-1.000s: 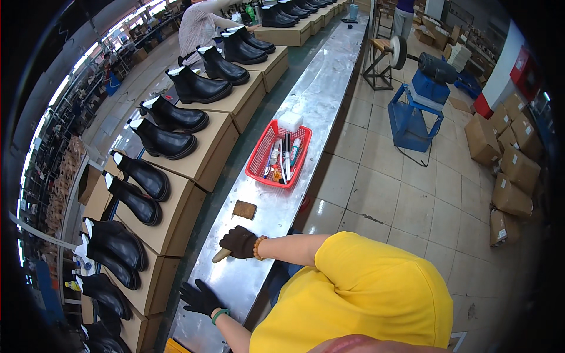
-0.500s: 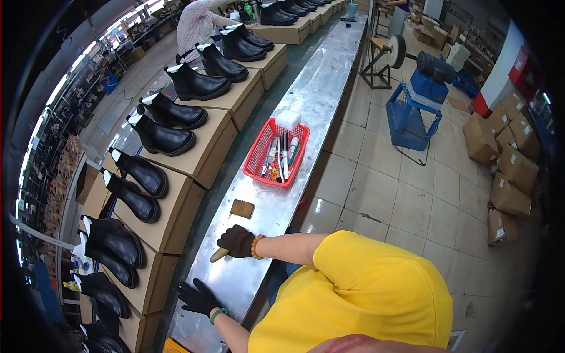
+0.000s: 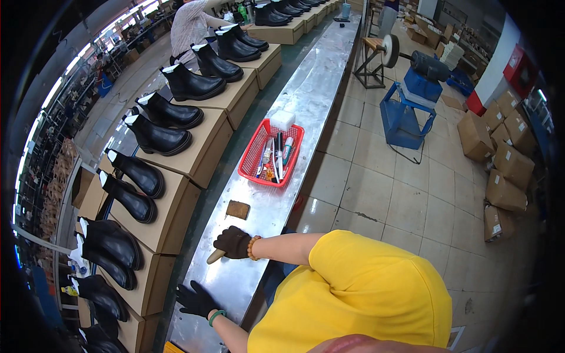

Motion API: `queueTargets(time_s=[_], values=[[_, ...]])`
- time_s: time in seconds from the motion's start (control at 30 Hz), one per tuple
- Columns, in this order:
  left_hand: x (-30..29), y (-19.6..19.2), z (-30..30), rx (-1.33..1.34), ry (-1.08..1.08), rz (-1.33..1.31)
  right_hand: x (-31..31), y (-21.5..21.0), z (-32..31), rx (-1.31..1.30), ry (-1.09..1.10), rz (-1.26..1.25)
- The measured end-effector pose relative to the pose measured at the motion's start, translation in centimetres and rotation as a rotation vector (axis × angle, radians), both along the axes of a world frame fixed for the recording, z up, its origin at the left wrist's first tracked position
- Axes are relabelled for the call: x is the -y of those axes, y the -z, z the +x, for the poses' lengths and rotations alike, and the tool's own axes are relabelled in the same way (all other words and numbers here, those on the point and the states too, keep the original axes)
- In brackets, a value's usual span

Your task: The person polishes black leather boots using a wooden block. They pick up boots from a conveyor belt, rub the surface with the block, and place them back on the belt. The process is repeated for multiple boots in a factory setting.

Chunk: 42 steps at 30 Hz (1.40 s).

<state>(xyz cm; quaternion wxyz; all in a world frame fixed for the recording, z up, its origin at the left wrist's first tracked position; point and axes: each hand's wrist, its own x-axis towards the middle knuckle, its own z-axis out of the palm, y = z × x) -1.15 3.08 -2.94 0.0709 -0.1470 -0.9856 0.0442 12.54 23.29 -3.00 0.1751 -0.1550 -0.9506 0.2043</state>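
My left hand, in a black glove with a green bangle at the wrist, rests on the metal-topped bench. Its fingers are spread and nothing is in it. Farther along the bench, my right hand, in a dark brown glove with a beaded bracelet, is closed. A tan, round-ended piece juts from it toward the bench; whether it is held or is a covered finger I cannot make out. Just beyond that hand lies a flat brown square pad.
A red plastic basket with pens, tubes and a white block stands on the bench. Black ankle boots line cardboard boxes at the left. A blue-framed motor wheel machine and stacked cartons are at the right.
The whole view has shifted slightly, so bench, basket and boots sit a little farther left. Both hands keep about the same pose on the bench.
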Motion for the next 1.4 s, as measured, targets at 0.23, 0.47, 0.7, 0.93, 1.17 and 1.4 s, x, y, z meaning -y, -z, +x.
queueTargets(time_s=[0.23, 0.47, 0.7, 0.93, 1.17, 1.4], values=[[0.4, 0.1, -0.2, 0.009, 0.004, 0.007, 0.3, 0.1, -0.2, -0.006, 0.0, 0.002], [0.7, 0.5, -0.5, -0.006, 0.01, -0.009, 0.4, 0.2, -0.2, -0.007, 0.01, 0.022], [0.9, 0.4, -0.3, -0.03, -0.005, -0.092, 0.9, 0.8, -0.8, -0.081, 0.022, 0.045], [1.3, 0.8, -0.9, -0.032, -0.005, -0.176, 1.3, 0.6, -0.7, -0.089, 0.028, 0.049], [1.7, 1.0, -1.1, -0.028, -0.019, -0.145, 1.6, 0.8, -0.8, -0.086, 0.031, 0.06], [1.8, 0.4, -0.9, -0.024, -0.011, -0.136, 1.9, 0.5, -1.0, -0.063, 0.037, 0.054]])
